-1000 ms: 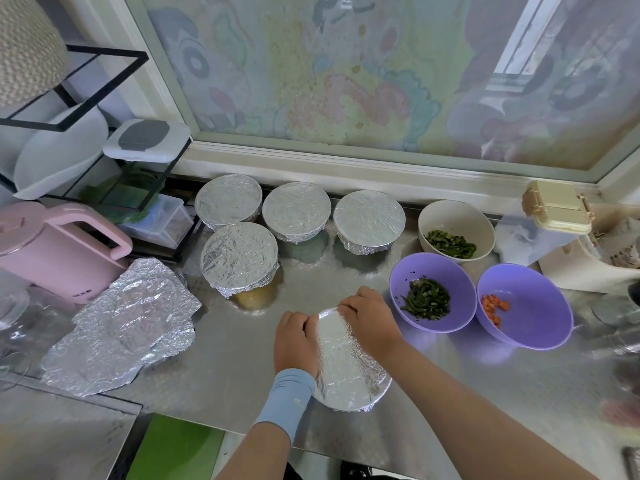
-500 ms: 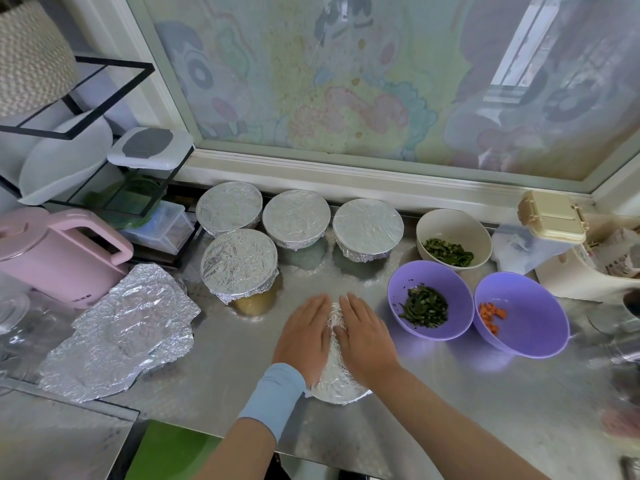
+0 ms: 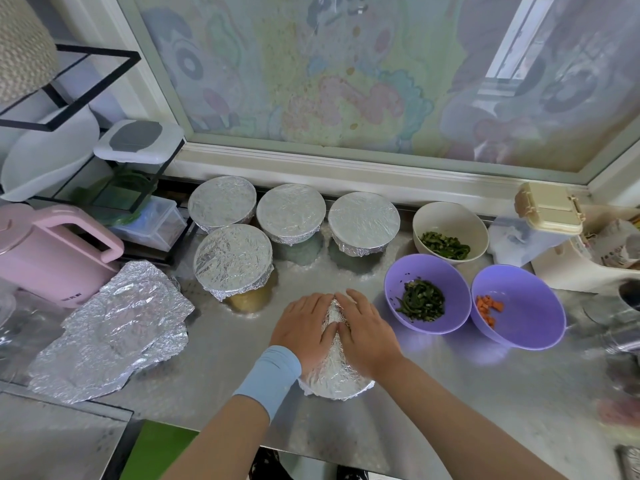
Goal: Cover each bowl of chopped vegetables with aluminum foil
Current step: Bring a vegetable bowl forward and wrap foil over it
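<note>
A foil-covered bowl (image 3: pixel 335 372) stands at the front middle of the steel counter. My left hand (image 3: pixel 306 330) and my right hand (image 3: pixel 365 329) lie flat side by side on its foil top, fingers straight and pointing away from me. Several other foil-covered bowls (image 3: pixel 291 213) stand behind it in a cluster. To the right stand three uncovered bowls: a cream bowl (image 3: pixel 450 221) with green pieces, a purple bowl (image 3: pixel 412 271) with green pieces and a purple bowl (image 3: pixel 530 306) with carrot pieces. Loose crumpled foil sheets (image 3: pixel 114 327) lie at the left.
A pink kettle (image 3: pixel 52 251) stands at the far left under a black wire rack (image 3: pixel 69 88) with tubs. A beige lidded box (image 3: pixel 549 207) and other containers crowd the right end. The counter's front edge runs just below the bowl under my hands.
My hands moved from the far rim of the foil, fingers curled over it, to lying flat across the top. They have held there over the last half second.
</note>
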Tool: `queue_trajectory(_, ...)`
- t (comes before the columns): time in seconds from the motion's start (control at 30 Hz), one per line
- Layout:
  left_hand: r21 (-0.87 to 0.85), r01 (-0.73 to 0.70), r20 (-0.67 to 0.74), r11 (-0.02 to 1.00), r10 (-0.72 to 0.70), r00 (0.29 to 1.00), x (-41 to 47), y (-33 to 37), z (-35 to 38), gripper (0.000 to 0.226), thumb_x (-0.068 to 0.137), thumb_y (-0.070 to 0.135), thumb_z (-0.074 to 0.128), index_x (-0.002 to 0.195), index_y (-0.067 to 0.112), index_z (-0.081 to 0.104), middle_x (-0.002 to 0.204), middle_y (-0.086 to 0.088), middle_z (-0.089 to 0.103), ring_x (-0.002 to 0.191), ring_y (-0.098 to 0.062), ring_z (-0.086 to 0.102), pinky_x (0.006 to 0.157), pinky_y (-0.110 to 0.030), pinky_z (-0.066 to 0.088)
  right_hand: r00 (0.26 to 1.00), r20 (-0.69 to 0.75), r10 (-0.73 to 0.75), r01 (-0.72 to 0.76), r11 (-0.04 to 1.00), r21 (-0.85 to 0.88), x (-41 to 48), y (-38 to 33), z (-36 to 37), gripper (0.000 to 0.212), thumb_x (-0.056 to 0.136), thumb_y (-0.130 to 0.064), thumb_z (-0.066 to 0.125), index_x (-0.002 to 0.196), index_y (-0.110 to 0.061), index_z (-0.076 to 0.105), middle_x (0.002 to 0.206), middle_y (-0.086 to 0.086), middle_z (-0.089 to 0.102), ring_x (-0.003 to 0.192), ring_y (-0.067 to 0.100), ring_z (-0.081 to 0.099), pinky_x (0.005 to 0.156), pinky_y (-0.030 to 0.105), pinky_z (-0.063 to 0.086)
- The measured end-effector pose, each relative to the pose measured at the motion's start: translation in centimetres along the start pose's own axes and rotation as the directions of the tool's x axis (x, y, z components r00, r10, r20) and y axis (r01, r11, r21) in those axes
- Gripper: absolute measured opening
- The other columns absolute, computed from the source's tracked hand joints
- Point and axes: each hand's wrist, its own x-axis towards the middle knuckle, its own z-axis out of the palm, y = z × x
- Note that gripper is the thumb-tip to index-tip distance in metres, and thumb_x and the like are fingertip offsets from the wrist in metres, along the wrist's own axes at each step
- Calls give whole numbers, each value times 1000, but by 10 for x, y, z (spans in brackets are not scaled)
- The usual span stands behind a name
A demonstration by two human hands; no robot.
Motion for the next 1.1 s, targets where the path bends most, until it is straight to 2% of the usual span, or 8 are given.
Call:
queue_trajectory(0.2,-208,142,33,968,-138,990,-2,-1,0,42,99,38,38,140,28,40,130,11,46,118,-10,47,95,-25,41,998,-40,40,-41,999,-23,0,-4,1,47,97,-31,39,143,-35,31,129,-8,46,116,20,45,85,35,47)
queue_trajectory(0.47,-658,284,-19,697,-393,919,-18,-2,-1,37,99,30,40,135,26,51,133,10,51,126,-9,46,110,-32,36,996,-37,80,-72,983,171,-3,1,-2,51,98,-26,46,148,-25,36,144,-6,40,126,17,45,102,30,37)
queue_trajectory(0.67,-927,351,183,131,-661,728,-41,20,14,36,90,45,41,118,39,63,125,14,63,121,-12,55,109,-46,41,964,-100,246,-185,892,412,-13,1,-1,42,100,-18,43,141,-22,48,141,-6,51,129,12,46,104,19,30)
queue_trajectory(0.77,-938,346,238,19,-690,683,-34,21,12,32,92,42,43,111,37,68,116,14,67,114,-14,60,105,-48,45,951,-133,280,-197,877,437,-11,-2,0,38,101,-19,42,138,-23,53,136,-5,57,125,12,50,104,22,34)
queue_trajectory(0.9,-934,343,195,103,-658,727,-37,20,14,33,95,39,40,115,33,65,121,11,65,118,-13,57,108,-48,42,956,-137,261,-191,902,387,-10,0,3,39,102,-20,41,140,-23,50,140,-5,54,128,12,47,105,20,31)
queue_trajectory(1.0,-775,282,-79,566,-528,845,-51,16,15,45,91,46,35,132,31,49,138,9,48,130,-10,41,115,-41,32,986,-137,96,-67,978,198,-17,4,5,49,101,-32,37,148,-19,38,153,2,37,140,16,32,114,26,23)
queue_trajectory(1.03,-649,183,-196,739,-395,898,-58,14,16,49,92,44,37,137,26,46,142,6,44,134,-12,37,116,-39,30,986,-164,-39,52,996,73,-23,7,6,54,99,-37,37,148,-16,36,156,5,32,143,19,28,117,31,22)
queue_trajectory(1.1,-368,-25,-294,930,-91,951,-69,9,19,56,93,40,43,143,14,43,152,-1,37,142,-17,30,118,-37,24,933,-162,-321,305,945,-117,-37,12,7,61,98,-43,40,149,-10,35,159,10,24,148,25,20,120,41,19)
